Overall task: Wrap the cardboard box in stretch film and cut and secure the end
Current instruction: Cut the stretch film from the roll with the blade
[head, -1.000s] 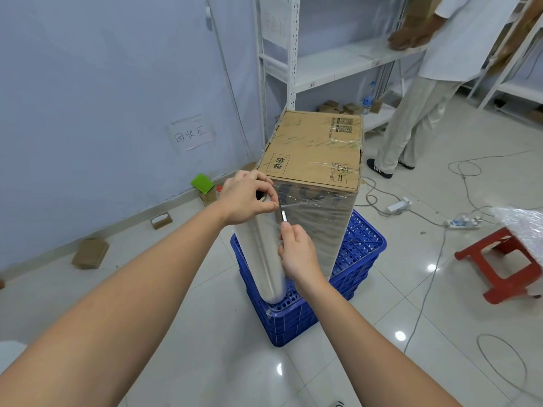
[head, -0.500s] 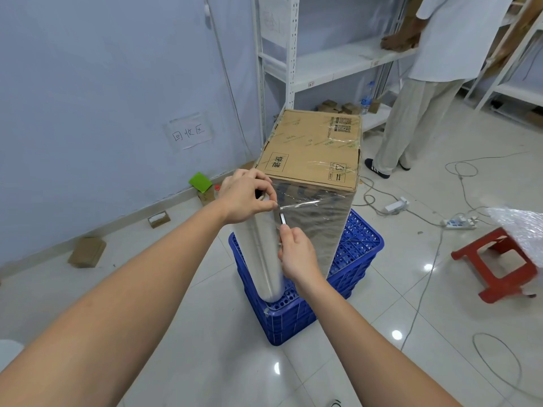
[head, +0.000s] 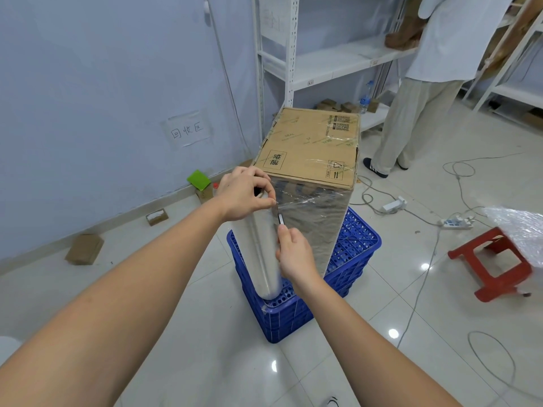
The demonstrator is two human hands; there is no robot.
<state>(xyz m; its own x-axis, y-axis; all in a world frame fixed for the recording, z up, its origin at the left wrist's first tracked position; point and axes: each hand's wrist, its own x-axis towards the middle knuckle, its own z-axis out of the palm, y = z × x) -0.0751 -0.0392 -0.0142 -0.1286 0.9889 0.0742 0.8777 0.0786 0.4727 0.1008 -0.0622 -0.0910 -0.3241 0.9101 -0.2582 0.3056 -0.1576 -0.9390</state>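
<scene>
A tall cardboard box (head: 308,148) stands upright on a blue plastic crate (head: 349,268), its sides covered in stretch film. The film roll (head: 263,254) stands upright against the box's left front corner, its foot on the crate. My left hand (head: 245,195) grips the top of the roll and pinches the film stretched from roll to box. My right hand (head: 293,254) holds a small cutter (head: 280,218) with its blade up against the film between roll and box.
A person in white stands at white shelving (head: 332,63) behind the box. A red stool (head: 490,265) with bubble wrap (head: 520,227) is at the right. Cables and power strips (head: 455,223) lie on the tiled floor. Small cartons (head: 84,248) sit along the left wall.
My right hand with the cutter has slid slightly down along the film beside the roll. My left hand keeps its grip on the roll top.
</scene>
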